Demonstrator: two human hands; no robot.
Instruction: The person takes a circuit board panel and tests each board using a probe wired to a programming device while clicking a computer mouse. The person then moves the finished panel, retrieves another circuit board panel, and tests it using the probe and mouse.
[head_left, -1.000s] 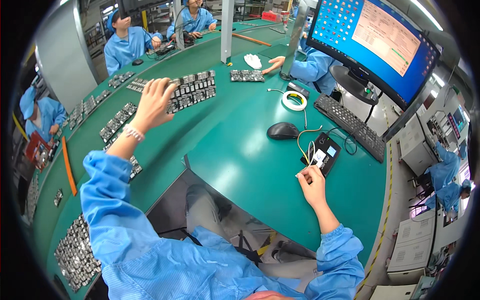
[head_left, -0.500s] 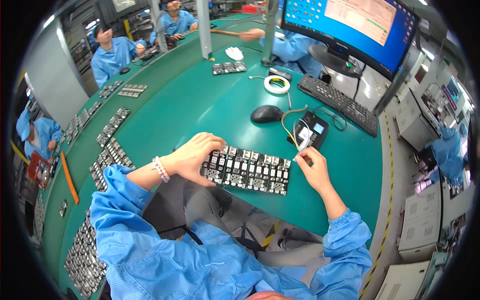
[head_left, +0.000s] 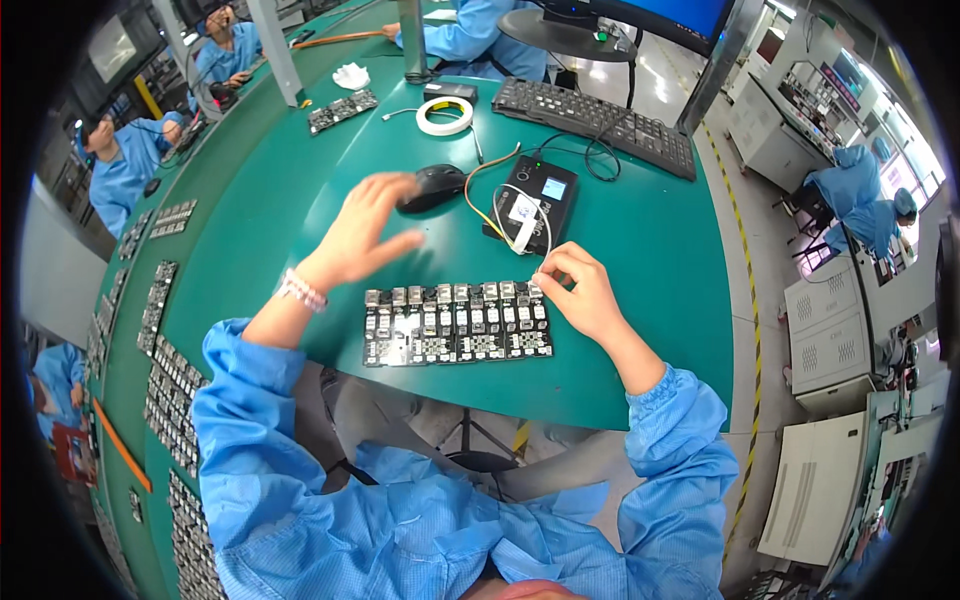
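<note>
A panel of joined black circuit boards (head_left: 458,325) lies flat on the green table (head_left: 300,215) in front of me. My right hand (head_left: 580,288) is at its upper right corner, thumb and forefinger pinched on the end of a thin white cable (head_left: 546,235). That cable leads to a black box with a small lit screen (head_left: 562,205); the tip in my fingers is hidden. My left hand (head_left: 365,228), a little blurred, is raised with fingers apart and nothing in it. It hovers above the panel's left part, close to the black mouse (head_left: 432,188).
Behind the box lie a black keyboard (head_left: 595,125) and a white tape roll (head_left: 444,116), with a monitor (head_left: 660,18) beyond. More circuit boards (head_left: 172,400) line the left side near an orange strip (head_left: 122,446). Metal posts (head_left: 274,50) rise from the table. Several co-workers sit nearby.
My left hand has let go of the panel's left end and lifted toward the mouse. My right hand has brought the cable end against the panel's upper right corner. The view has shifted.
</note>
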